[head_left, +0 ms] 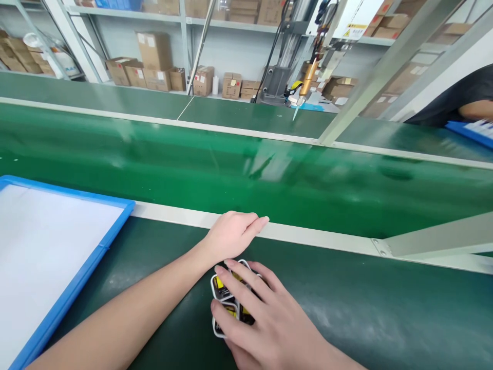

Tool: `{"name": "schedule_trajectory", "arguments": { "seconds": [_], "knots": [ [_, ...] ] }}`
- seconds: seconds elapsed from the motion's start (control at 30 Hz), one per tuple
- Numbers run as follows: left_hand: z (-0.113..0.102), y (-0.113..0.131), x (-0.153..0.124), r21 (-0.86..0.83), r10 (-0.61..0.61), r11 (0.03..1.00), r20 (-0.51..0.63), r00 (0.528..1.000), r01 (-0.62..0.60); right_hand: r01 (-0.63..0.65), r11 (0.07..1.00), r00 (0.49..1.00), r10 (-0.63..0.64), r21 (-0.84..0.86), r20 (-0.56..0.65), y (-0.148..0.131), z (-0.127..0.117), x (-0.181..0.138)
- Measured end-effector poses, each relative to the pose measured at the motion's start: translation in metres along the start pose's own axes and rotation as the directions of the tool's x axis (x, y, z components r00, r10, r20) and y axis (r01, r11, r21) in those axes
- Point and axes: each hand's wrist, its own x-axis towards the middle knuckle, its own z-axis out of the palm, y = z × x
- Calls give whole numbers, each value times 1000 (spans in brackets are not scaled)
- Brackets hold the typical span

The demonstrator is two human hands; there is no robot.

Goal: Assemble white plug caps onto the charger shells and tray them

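Observation:
My right hand reaches over several small white-framed parts with black and yellow insides. They sit bunched together above the near dark green bench top. Its fingers are spread and curved around the bunch, holding it and covering much of it. My left hand is just beyond, at the pale rail along the bench's far edge. The thumb points right; the other fingers are mostly hidden, and no held thing shows there.
A blue-rimmed white tray lies at the left. Past the rail runs a glossy green conveyor belt. A machine with a dispensing needle stands across it. Pale metal posts rise at the right. Another person's arm is at far right.

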Motion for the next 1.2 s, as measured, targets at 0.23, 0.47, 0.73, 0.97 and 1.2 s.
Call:
{"name": "schedule_trajectory", "arguments": {
  "seconds": [0.23, 0.47, 0.73, 0.97, 1.2],
  "knots": [
    [-1, -9, 5, -395, -190, 901, 9, 982, 178, -83, 996, 997, 83, -25, 0, 11, 4, -6],
    [-2, -8, 2, -534, -199, 826, 22, 980, 180, -248, 926, 935, 305, 283, -179, 32, -2, -17],
    [-6, 2, -4, -289, -120, 947, 94, 988, 142, -449, 403, 564, 820, 798, -96, 70, 9, -27],
    [-3, 1, -4, -208, -43, 976, 132, 990, 70, -445, 418, 691, 722, 792, 7, 62, 7, -24],
    [1, 2, -9, -63, 70, 996, 141, 988, -62, -452, 425, 690, 724, 784, 5, 64, 10, -26]
  ]
}}
